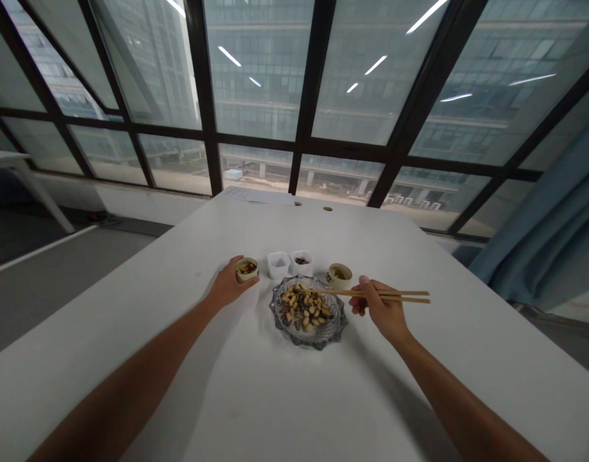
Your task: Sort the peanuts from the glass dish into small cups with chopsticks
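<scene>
My left hand [230, 282] is wrapped round a small cup [247, 276] that has nuts or seeds in it. In my right hand [378, 305] is a pair of wooden chopsticks [405, 295], held nearly level and pointing left. Their tips reach over the pile of mixed nuts and seeds [307, 308] in a scalloped glass dish [330, 332]; whether they grip a piece is too small to tell. A second small cup [340, 274] stands just behind the chopsticks, to the right of the dish.
Behind the dish stand two small white square containers, an apparently empty one [278, 265] and one with dark pieces [301, 262]. Papers [258, 196] lie at the far edge of the white table [256, 398]. Windows rise beyond, and a blue curtain [545, 237] hangs at right.
</scene>
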### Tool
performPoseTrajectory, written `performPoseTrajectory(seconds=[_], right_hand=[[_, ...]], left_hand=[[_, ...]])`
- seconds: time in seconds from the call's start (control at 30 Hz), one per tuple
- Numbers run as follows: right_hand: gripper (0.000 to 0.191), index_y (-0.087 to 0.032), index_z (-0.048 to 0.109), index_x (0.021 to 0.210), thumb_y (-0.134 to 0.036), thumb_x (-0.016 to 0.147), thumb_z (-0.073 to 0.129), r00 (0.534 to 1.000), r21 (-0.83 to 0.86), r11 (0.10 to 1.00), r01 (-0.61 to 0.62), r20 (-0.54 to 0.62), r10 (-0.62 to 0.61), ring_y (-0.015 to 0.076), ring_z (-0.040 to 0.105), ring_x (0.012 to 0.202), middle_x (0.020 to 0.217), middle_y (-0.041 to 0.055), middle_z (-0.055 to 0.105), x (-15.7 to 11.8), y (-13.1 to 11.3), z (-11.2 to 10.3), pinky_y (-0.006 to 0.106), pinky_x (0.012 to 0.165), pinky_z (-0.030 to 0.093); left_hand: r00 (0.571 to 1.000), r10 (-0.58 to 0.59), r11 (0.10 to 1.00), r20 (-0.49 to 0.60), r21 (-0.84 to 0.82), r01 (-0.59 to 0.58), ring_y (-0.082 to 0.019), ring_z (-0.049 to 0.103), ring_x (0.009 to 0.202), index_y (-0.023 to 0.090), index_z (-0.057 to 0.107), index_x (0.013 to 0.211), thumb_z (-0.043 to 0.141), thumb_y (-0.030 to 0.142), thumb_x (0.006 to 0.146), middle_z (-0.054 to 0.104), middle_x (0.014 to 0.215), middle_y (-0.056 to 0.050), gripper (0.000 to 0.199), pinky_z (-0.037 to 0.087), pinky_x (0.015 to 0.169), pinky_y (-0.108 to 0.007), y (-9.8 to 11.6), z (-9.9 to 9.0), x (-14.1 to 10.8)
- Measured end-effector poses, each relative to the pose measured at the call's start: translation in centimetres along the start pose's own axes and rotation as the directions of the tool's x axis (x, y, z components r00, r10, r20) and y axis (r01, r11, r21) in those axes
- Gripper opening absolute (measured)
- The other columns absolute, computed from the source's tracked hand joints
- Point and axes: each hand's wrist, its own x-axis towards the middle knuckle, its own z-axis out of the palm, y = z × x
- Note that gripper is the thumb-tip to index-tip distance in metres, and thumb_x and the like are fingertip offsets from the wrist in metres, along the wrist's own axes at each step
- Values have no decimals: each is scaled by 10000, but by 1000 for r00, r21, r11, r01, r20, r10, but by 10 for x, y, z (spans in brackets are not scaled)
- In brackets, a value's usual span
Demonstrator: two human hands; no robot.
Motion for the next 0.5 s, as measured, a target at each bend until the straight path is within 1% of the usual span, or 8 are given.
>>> performPoseTrajectory(seconds=[0.07,0.13,0.23,0.33,0.5], right_hand=[[580,-149,656,642,-721,639,749,991,130,987,-98,-73,108,130,529,336,467,45,626,-5,11,0,227,317,379],[602,-148,633,639,-726,573,784,967,250,949,-193,-115,227,117,511,324,450,33,612,-11,21,0,211,305,356],[601,-147,619,657,-700,536,820,926,353,894,-274,-154,345,108,510,329,451,20,609,-17,33,-2,188,297,330],[566,-146,616,677,-668,586,816,910,393,872,-292,-165,379,107,515,338,463,18,612,-19,40,-5,185,297,332],[522,-145,622,700,-633,650,800,907,419,861,-289,-167,386,107,533,362,480,17,618,-17,44,-5,183,314,368]], left_hand=[[1000,-1,1000,5,3,1,-270,673,1056,229,478,1318,744,547,681,672,1138,-80,760,536,944,-415,1,-1,0],[1000,-8,1000,15,16,8,-276,665,1073,217,468,1323,736,552,685,666,1156,-89,769,530,955,-419,1,-2,0],[1000,-17,999,22,37,16,-277,660,1087,222,457,1330,728,556,694,660,1167,-86,767,526,962,-417,1,-3,0],[1000,-15,999,27,48,14,-275,657,1096,231,443,1337,725,558,701,657,1168,-80,768,519,976,-418,0,-4,0],[999,-1,999,37,44,-1,-274,658,1099,227,437,1335,723,560,706,653,1175,-87,767,521,974,-418,-2,-4,0]])
